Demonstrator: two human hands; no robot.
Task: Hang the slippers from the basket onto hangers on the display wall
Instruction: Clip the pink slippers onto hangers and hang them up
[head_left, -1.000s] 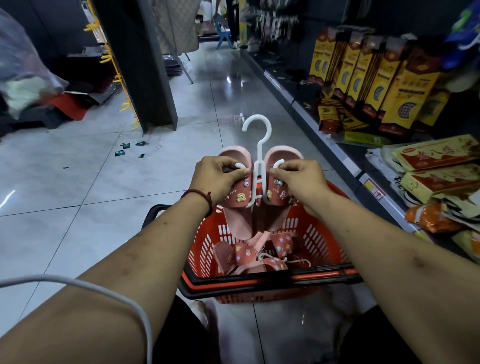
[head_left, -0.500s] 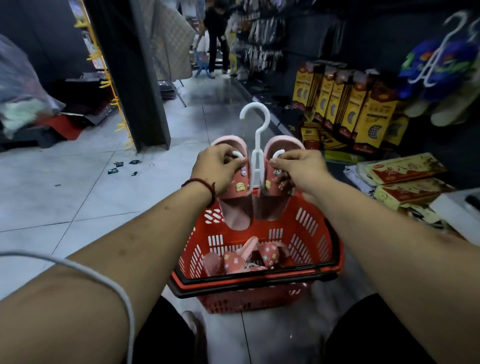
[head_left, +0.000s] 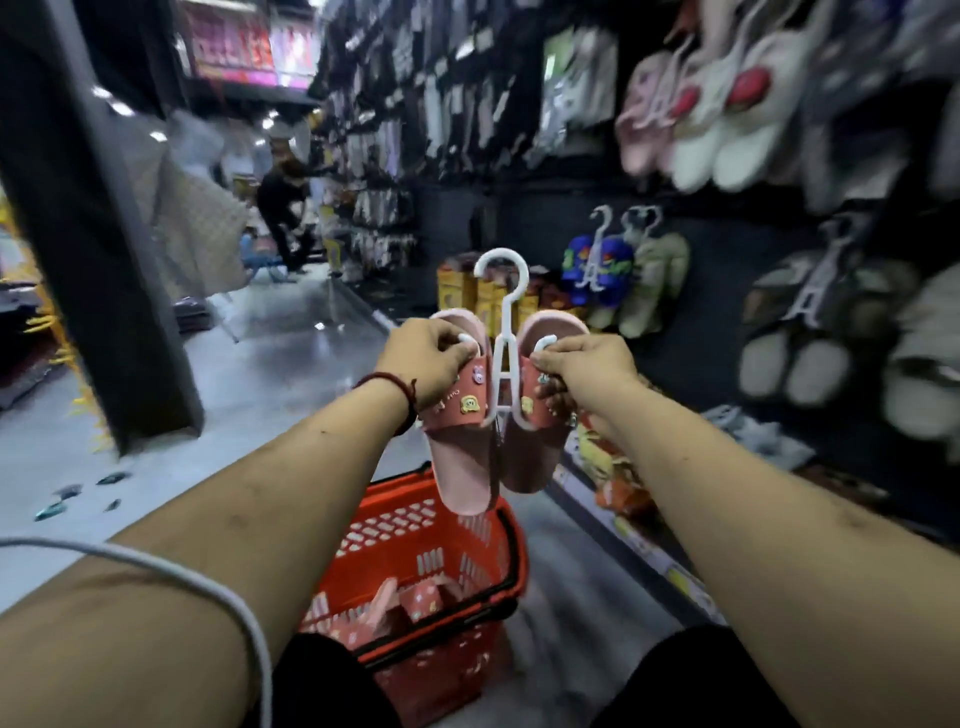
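Observation:
A pair of pink slippers with small charms hangs on a white plastic hanger (head_left: 504, 332) held up in front of me. My left hand (head_left: 428, 361) grips the left slipper (head_left: 460, 452) at its strap and the hanger's left arm. My right hand (head_left: 587, 364) grips the right slipper (head_left: 535, 457) and the hanger's right arm. The hook points up, free. Below stands the red basket (head_left: 415, 540) with several more pink slippers (head_left: 405, 608) inside. The dark display wall (head_left: 717, 332) with hung slippers runs along the right.
Blue and pale green slippers (head_left: 618, 270) hang on the wall just beyond the hanger; white and grey pairs (head_left: 727, 130) hang higher and further right. Packaged goods lie on the low shelf (head_left: 613, 467) at right. A dark pillar (head_left: 98, 260) stands left. A person (head_left: 283, 208) stands far down the aisle.
Both hands have lifted the hanger with the slippers up and away from the basket. My view has swung up and right, so the display wall with hung slippers fills the right side.

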